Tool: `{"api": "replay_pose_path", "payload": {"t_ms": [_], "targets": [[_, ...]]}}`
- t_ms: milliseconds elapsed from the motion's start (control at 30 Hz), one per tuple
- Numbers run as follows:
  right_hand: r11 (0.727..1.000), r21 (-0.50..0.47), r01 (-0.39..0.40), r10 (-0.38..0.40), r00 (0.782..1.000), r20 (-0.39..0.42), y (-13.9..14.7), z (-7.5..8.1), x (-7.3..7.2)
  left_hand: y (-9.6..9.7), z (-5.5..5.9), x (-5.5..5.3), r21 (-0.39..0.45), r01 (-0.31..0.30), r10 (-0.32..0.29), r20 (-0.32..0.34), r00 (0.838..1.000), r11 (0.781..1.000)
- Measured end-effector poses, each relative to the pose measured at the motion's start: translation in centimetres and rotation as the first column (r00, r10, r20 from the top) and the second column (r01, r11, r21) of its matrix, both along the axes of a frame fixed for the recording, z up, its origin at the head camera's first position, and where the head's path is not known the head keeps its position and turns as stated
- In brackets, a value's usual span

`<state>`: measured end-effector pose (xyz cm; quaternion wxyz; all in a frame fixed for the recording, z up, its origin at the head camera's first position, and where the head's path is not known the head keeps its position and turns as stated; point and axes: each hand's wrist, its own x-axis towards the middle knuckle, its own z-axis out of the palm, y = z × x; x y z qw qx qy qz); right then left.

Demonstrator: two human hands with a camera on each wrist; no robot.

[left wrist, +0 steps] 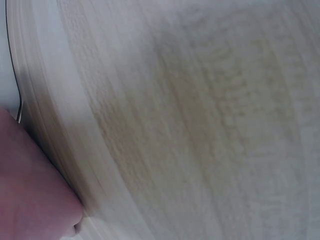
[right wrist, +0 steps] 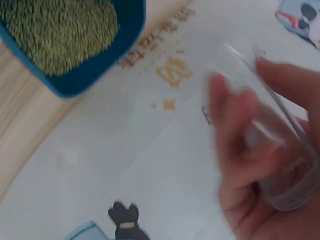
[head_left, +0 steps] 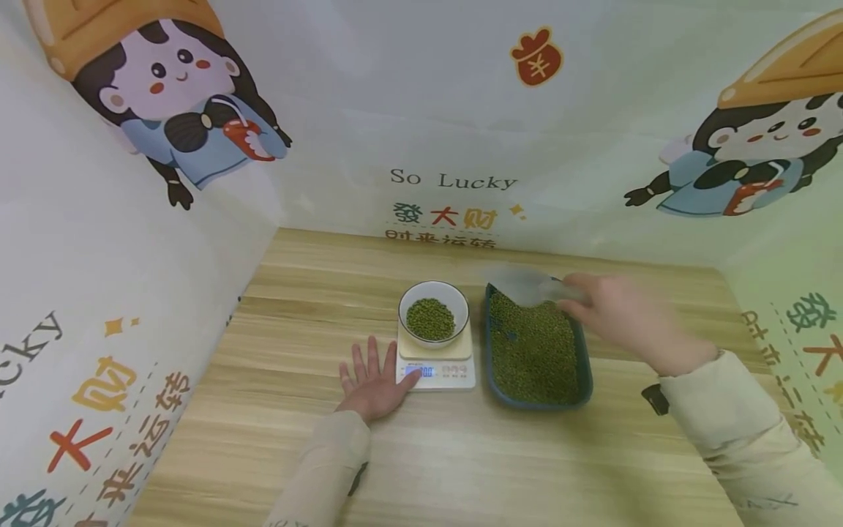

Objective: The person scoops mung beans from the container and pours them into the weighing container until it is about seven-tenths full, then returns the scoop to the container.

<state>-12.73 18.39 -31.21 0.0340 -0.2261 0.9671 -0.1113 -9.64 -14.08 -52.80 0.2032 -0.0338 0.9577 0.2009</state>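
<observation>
My right hand (head_left: 619, 311) grips the handle of a clear plastic scoop (head_left: 523, 284), tilted over the far end of a dark blue tray (head_left: 588, 377) filled with green mung beans (head_left: 536, 359). In the right wrist view, curled fingers wrap the scoop's transparent handle (right wrist: 287, 192); motion blurs them. To the tray's left, a white dark-rimmed bowl (head_left: 432, 291) holding mung beans (head_left: 430, 319) stands on a digital kitchen scale (head_left: 454, 382). My left hand (head_left: 377, 384) lies palm down with spread fingers on the table, its thumb over the scale's lit display. The display's full reading cannot be made out.
The light wood-grain table (head_left: 290, 315) is bounded by a printed white backdrop (head_left: 342, 146) behind and at both sides. Scale and tray stand close together with a narrow gap between them. Dark straps show at both sleeve cuffs.
</observation>
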Motion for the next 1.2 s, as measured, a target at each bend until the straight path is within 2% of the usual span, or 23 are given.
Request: {"api": "replay_pose_path", "payload": {"t_ms": [67,133,233,333,467,533,567,633,700,833,900,967,1067,1133,1200], "targets": [[1.0,0.026,-0.011,0.009,0.998,0.068,0.9,0.6,0.2,-0.1,0.4,0.1,-0.003,0.001,-0.001,0.003,1.0,1.0],[0.998,0.053,-0.032,0.023,0.985,0.171,1.7,1.1,0.6,-0.1,0.6,0.2,-0.003,0.004,-0.004,0.012,1.0,1.0],[0.995,0.083,-0.057,0.026,0.942,0.334,2.3,1.2,1.1,-0.1,0.7,0.2,0.004,0.003,-0.003,0.019,1.0,1.0],[0.996,0.082,-0.043,0.0,0.886,0.464,2.1,0.9,1.7,-0.1,0.8,0.2,0.006,0.008,-0.008,0.023,1.0,1.0],[0.997,0.081,-0.01,-0.036,0.835,0.548,1.9,-0.2,2.3,-0.1,0.6,0.1,-0.005,0.011,-0.011,0.018,1.0,1.0],[0.996,0.094,-0.001,-0.052,0.823,0.565,2.1,-0.9,2.6,-0.1,0.4,0.0,-0.003,0.007,-0.007,0.006,1.0,1.0],[0.995,0.101,-0.002,-0.056,0.826,0.561,2.2,-1.4,2.7,-0.1,0.3,0.0,-0.006,0.006,-0.006,0.011,1.0,1.0],[0.993,0.119,-0.012,-0.054,0.843,0.535,2.4,-2.1,2.9,-0.1,-0.1,-0.1,-0.008,0.006,-0.006,0.016,1.0,1.0],[0.991,0.129,-0.029,-0.036,0.879,0.475,2.7,-2.8,3.0,-0.1,-0.4,-0.2,-0.006,0.004,-0.004,0.018,1.0,1.0],[0.984,0.169,-0.046,0.003,0.969,0.246,2.9,-4.4,2.9,-0.1,-0.8,-0.3,-0.008,-0.008,0.008,0.013,1.0,1.0],[0.973,0.227,-0.034,0.01,0.994,0.107,2.7,-5.4,3.1,-0.1,-0.9,-0.3,-0.006,-0.007,0.007,0.011,1.0,1.0],[0.96,0.278,-0.022,0.029,0.999,-0.021,2.4,-6.5,3.4,-0.1,-0.9,-0.3,-0.002,-0.007,0.007,0.012,1.0,1.0],[0.948,0.318,0.013,0.048,0.982,-0.183,1.6,-8.2,3.8,-0.1,-0.9,-0.2,-0.002,-0.007,0.007,0.009,1.0,1.0],[0.952,0.303,0.038,0.04,0.968,-0.249,0.9,-9.3,3.9,-0.2,-1.0,-0.2,-0.015,-0.008,0.008,0.011,1.0,1.0],[0.958,0.279,0.064,0.016,0.962,-0.274,0.3,-10.3,3.8,-0.3,-1.1,-0.2,-0.025,-0.008,0.008,0.009,1.0,1.0]]}}
